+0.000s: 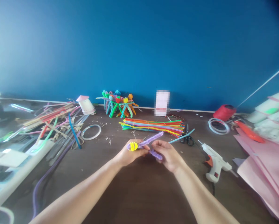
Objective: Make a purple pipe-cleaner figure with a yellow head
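A small purple pipe-cleaner figure (151, 140) with a yellow wrapped band (132, 146) near its left end is between my hands, above the table. My left hand (127, 156) is closed round the banded end. Two fuzzy purple limbs reach out to the right from it. At the lower limb, my right hand (170, 154) pinches with bent fingers; the exact contact of the fingertips is partly hidden. Just beyond lies a bundle of colourful pipe cleaners (151, 126), with a loose light-blue pipe cleaner (182, 136) and dark-handled scissors (188, 140) at its right end.
Several finished pipe-cleaner figures (118, 104) stand against the blue wall (139, 53). On the right are a hot glue gun (216, 163), a tape roll (218, 126), a red spool (224, 112) and pink sheets (267, 168). Loose strips (53, 121) and a white power strip (25, 168) crowd the left.
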A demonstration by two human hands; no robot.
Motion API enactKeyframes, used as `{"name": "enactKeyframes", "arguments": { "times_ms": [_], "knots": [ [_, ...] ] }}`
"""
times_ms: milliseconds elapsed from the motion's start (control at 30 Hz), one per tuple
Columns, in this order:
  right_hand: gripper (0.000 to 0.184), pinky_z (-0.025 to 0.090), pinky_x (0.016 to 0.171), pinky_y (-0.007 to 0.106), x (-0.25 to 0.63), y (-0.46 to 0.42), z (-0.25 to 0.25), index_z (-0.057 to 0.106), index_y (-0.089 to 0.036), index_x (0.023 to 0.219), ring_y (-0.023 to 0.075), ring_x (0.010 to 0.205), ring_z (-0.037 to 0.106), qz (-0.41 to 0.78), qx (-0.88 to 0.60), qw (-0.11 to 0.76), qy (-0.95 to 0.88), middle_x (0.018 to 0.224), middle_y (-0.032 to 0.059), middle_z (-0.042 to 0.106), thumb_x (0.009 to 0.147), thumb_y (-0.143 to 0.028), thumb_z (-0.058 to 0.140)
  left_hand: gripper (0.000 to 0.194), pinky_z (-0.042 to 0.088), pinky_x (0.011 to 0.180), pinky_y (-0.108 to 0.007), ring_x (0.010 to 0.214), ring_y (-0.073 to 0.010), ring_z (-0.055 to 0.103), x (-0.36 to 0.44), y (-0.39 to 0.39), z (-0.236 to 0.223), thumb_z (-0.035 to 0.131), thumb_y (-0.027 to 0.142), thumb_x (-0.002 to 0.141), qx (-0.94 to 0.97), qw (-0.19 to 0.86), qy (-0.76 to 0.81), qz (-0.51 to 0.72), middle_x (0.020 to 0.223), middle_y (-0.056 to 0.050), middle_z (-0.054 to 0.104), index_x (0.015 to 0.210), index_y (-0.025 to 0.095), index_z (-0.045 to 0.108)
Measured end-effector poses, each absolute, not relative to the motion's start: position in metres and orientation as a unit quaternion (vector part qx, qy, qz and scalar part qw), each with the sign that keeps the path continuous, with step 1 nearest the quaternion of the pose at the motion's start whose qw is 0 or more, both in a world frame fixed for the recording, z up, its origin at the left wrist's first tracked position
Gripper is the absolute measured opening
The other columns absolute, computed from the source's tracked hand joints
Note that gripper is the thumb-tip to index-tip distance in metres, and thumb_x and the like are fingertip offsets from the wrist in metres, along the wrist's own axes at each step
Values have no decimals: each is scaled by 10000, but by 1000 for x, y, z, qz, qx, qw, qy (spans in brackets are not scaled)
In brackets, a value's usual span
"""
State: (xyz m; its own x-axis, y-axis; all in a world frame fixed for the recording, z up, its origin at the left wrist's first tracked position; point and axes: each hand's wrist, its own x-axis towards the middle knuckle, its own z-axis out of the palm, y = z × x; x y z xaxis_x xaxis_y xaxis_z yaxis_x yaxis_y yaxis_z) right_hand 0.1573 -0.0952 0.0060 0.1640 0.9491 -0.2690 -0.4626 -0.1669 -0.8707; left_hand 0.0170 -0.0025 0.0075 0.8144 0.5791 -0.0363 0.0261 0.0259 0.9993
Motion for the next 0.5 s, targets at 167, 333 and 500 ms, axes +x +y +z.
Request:
{"name": "enactKeyframes", "arguments": {
  "times_ms": [167,333,500],
  "knots": [
    [251,200,299,149,152,-94,4,454,-182,634,32,297,305,618,-470,590,-222,401,-77,455,651,-353,637,151,459,551,-228,572,-107,548,23,-12,5,688,230,604,551,736,258,296,602,5,595,694,133,616],
    [192,211,300,153,142,-94,3,471,-170,622,35,300,341,441,-592,591,-324,443,-62,493,740,-311,526,183,441,536,-215,567,-95,537,30,-16,0,705,223,569,482,721,334,370,607,24,588,707,143,616],
    [185,266,325,164,135,-94,1,528,-155,700,45,321,385,434,-611,537,-387,502,-45,517,773,-315,471,168,442,538,-212,592,-104,551,30,-13,-6,680,235,590,483,696,345,403,634,24,592,723,157,611]
  ]
}}
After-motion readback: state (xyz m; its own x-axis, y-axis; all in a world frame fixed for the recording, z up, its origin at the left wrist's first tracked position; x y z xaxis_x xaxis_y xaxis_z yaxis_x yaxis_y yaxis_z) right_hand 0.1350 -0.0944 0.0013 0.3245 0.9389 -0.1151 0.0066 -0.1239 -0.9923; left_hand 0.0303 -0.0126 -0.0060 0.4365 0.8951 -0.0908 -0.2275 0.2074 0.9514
